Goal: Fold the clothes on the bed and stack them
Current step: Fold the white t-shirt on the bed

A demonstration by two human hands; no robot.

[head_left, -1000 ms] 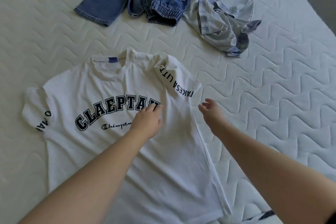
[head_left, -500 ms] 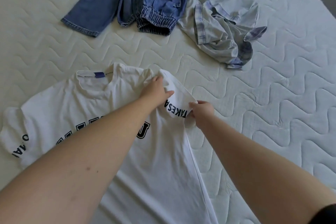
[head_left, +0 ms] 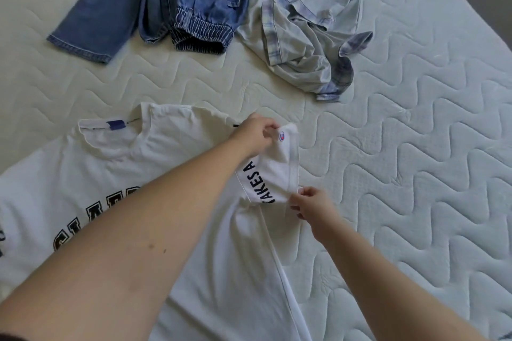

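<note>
Hands are working a white T-shirt [head_left: 116, 174] lying face up on the bed [head_left: 415, 174]. Left hand [head_left: 256, 134] is pinching the top of the sleeve [head_left: 274, 171]; right hand [head_left: 311, 203] is pinching its lower edge. Jeans [head_left: 155, 5] and a pale shirt [head_left: 307, 41] are lying crumpled beyond, well apart. Nothing is looking folded or stacked yet; the job is seemingly just starting.
</note>
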